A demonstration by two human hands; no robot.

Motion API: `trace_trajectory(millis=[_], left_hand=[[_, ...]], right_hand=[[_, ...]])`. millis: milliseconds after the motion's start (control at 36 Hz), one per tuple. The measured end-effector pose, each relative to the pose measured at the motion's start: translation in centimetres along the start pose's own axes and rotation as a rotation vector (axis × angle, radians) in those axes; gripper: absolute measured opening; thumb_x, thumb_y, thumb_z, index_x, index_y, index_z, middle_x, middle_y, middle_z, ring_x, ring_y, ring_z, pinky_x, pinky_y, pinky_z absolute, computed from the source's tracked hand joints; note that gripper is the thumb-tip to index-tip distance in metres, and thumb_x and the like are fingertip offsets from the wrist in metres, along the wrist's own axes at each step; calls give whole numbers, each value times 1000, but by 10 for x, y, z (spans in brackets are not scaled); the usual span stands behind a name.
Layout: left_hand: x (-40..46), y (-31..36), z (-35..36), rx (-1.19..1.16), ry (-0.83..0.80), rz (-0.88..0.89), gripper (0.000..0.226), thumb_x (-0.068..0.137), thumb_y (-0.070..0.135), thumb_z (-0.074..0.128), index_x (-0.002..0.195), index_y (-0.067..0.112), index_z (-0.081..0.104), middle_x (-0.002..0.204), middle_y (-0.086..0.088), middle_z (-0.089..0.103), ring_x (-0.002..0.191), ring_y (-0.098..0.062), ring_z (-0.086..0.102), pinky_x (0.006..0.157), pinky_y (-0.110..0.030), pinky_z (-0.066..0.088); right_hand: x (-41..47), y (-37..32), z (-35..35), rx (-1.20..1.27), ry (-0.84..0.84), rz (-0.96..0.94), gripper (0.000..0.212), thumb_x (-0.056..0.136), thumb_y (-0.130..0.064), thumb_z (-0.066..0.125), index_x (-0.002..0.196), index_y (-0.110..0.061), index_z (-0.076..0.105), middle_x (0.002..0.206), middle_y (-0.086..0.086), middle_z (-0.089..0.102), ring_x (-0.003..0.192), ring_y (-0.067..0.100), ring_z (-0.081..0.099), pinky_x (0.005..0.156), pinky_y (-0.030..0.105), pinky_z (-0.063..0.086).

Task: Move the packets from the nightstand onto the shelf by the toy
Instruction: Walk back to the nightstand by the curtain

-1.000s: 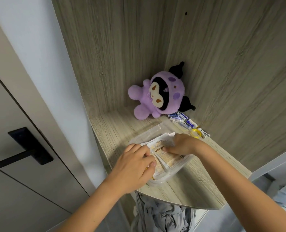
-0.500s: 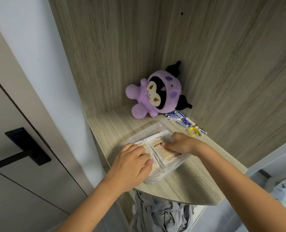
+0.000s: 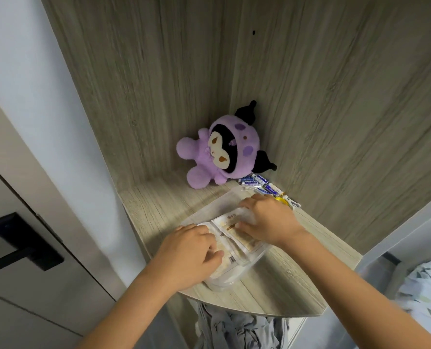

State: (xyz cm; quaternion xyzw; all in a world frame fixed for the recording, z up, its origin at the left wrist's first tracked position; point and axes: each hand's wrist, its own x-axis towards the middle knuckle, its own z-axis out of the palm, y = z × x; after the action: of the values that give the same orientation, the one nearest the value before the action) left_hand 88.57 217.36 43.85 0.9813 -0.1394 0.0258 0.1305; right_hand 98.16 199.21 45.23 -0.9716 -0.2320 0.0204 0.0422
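Packets [image 3: 237, 235]: flat, white and tan with brown print, stacked in a clear plastic bag on the wooden shelf [image 3: 297, 285], near the purple plush toy [image 3: 219, 154]. Left hand [image 3: 191, 255] presses them with curled fingers; right hand [image 3: 269, 217] lies flat, fingers spread.

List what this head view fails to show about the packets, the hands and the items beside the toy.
- Packets: count and print unreadable; left hand and right hand cover them.
- Batteries: labels too small.
- Yellow item: mostly behind the right hand.
- Nightstand: out of frame.
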Motion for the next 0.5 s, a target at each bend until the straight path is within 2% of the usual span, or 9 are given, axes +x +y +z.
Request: trace_trajectory(millis=[56, 111, 194, 250, 278, 333, 361, 444, 500], left_hand=[[7, -1, -4, 26, -25, -3, 40, 94, 47, 39, 122, 27, 59, 113, 11, 63, 108, -10, 55, 91, -26, 42], [14, -2, -9, 98, -44, 5, 41, 95, 47, 36, 125, 28, 55, 115, 9, 64, 109, -13, 56, 92, -30, 45], [23, 0, -13, 187, -21, 63, 41, 94, 48, 33, 120, 28, 58, 113, 8, 65, 109, -16, 57, 92, -32, 45], [32, 9, -17, 209, 40, 111, 37, 94, 44, 37, 113, 26, 63, 109, 6, 66, 106, -19, 59, 86, -34, 47], [36, 17, -19, 217, 74, 149, 38, 92, 42, 37, 105, 23, 67, 101, 3, 69, 98, -21, 63, 80, -37, 50], [43, 37, -23, 222, 79, 255, 42, 82, 40, 35, 90, 18, 70, 83, -2, 72, 79, -27, 67, 66, -40, 54], [45, 49, -24, 199, 94, 318, 43, 81, 41, 36, 93, 17, 70, 84, -3, 72, 79, -29, 67, 65, -41, 54], [43, 96, -22, 103, 36, 528, 40, 91, 39, 42, 125, 25, 55, 118, -1, 65, 110, -27, 59, 86, -38, 47], [39, 125, -13, 76, 10, 678, 41, 94, 40, 41, 134, 29, 45, 130, 3, 58, 121, -23, 51, 93, -34, 42]], right_hand=[[-8, 3, -2, 81, 116, -5, 38, 89, -45, 53, 122, -26, 58, 118, -3, 62, 115, 21, 54, 84, 32, 47], [-19, 8, -4, 125, 224, 38, 29, 90, -37, 54, 113, -22, 64, 111, -1, 66, 107, 24, 56, 84, 34, 47], [-46, 21, -6, 59, 342, 149, 28, 87, -30, 59, 112, -19, 64, 105, 2, 68, 97, 29, 57, 80, 37, 49], [-71, 31, -7, -33, 386, 263, 33, 84, -29, 63, 115, -18, 63, 102, 4, 69, 91, 32, 58, 74, 39, 51], [-86, 35, -7, -74, 397, 326, 35, 83, -30, 64, 116, -18, 62, 101, 5, 69, 91, 33, 58, 73, 40, 51], [-120, 39, -8, -111, 382, 479, 41, 86, -33, 61, 124, -18, 58, 108, 5, 67, 98, 34, 58, 78, 40, 49], [-139, 39, -8, -103, 354, 573, 44, 88, -35, 58, 129, -19, 53, 115, 5, 65, 106, 33, 55, 84, 41, 47], [-203, 36, -1, -58, 247, 856, 52, 92, -45, 47, 138, -21, 42, 128, 4, 57, 118, 30, 48, 92, 39, 43], [-253, 29, 8, -48, 199, 1018, 52, 92, -48, 45, 136, -22, 41, 124, 4, 59, 116, 30, 49, 90, 38, 44]])
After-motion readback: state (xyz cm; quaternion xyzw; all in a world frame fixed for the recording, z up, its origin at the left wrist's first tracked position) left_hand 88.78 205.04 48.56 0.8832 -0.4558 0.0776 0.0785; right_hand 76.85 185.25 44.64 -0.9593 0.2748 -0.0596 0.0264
